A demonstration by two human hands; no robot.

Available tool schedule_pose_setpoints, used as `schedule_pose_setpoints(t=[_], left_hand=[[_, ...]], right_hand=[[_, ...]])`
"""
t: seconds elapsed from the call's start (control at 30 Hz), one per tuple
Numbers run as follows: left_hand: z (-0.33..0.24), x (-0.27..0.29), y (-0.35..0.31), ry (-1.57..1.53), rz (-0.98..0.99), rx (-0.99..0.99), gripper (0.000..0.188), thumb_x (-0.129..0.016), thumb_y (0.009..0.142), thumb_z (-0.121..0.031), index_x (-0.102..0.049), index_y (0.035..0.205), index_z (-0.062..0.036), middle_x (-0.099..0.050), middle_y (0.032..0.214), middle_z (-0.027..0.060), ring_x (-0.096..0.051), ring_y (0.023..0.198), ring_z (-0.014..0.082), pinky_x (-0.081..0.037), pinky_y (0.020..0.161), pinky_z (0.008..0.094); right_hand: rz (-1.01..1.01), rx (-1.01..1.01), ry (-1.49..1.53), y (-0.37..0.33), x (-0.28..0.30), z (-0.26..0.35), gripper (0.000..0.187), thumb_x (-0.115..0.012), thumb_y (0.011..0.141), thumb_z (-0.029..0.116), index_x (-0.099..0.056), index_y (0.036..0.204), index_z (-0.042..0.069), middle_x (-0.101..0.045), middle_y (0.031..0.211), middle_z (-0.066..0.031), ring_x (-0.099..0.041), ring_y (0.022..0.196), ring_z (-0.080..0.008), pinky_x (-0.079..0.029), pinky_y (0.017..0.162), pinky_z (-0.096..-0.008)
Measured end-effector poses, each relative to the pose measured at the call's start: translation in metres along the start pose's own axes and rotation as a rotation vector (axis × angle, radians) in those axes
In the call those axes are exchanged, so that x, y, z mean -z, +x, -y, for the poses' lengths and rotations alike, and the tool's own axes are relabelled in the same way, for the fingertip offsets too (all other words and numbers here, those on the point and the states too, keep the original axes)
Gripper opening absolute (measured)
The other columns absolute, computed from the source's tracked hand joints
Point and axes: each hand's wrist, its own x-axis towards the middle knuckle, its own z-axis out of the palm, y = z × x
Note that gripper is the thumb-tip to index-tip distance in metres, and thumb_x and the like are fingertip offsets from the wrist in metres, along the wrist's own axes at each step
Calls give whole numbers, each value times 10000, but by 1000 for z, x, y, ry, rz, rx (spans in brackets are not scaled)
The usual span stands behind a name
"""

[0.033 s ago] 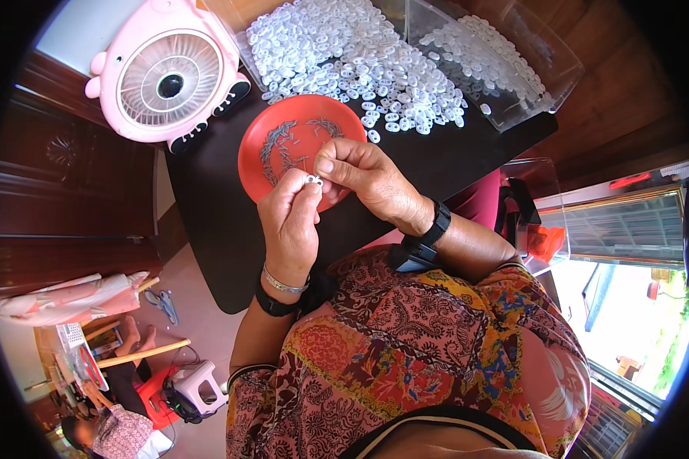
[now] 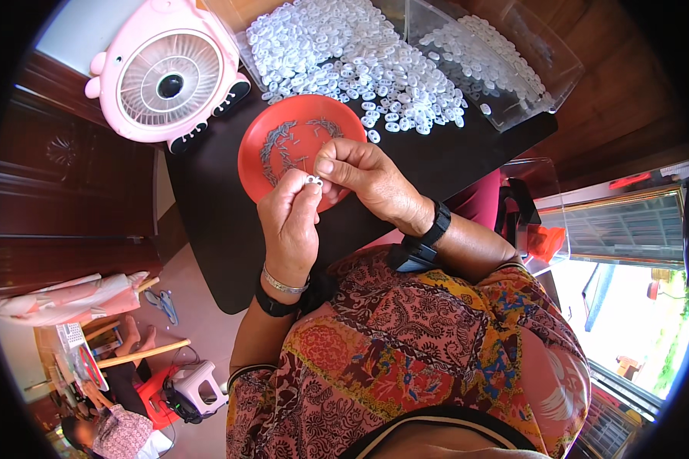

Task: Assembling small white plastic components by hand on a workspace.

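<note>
one black table (image 2: pixel 222 229) with pink fan (image 2: pixel 149 80); left fingers (image 2: pixel 307 200) tight on white piece (image 2: pixel 313 180), right fingers (image 2: pixel 341 173) together

There are two bare hands (image 2: pixel 373 181), one small held white piece (image 2: pixel 314 180), one round red plastic dish (image 2: pixel 248 157), one pink animal-shaped fan (image 2: pixel 170 86) and one black counter (image 2: pixel 421 172); loose white oval pieces (image 2: pixel 321 46) and thin grey pins (image 2: pixel 270 145) defy counting.

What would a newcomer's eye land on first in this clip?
Probably the big heap of small white oval pieces at the far side of the dark table, with the pink animal-shaped fan to its left. Nearer the middle, a round red-orange plate holds thin grey bits; at its near edge the left hand pinches a white piece, the right hand's fingers close beside it.
</note>
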Motion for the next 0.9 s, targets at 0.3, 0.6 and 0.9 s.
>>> schedule_pose_setpoints(t=[0.3,0.6,0.9], left_hand=[[10,-2,-1,132,-40,-134,163,-496,865,-101,-525,739,-2,-468,609,-11,-399,525,46,-325,484,216],[1,1,1,-77,16,36,183,-454,885,-98,-479,717,-29,-427,607,-6,-381,522,67,-332,492,223],[5,7,0,-96,28,-1,149,-513,876,-88,-519,746,-15,-482,617,-12,-409,536,50,-333,487,217]], right_hand=[[-47,163,-169,-4,-4,-4,144,-548,965,175,-585,895,55,-553,797,54,-498,731,-25,-428,660,-192],[-9,20,-30,-4,1,1,155,-551,963,188,-600,909,50,-586,789,29,-520,708,-44,-449,663,-208],[29,-86,19,-3,6,1,146,-542,965,186,-598,939,54,-606,811,19,-561,749,-56,-472,689,-214]])
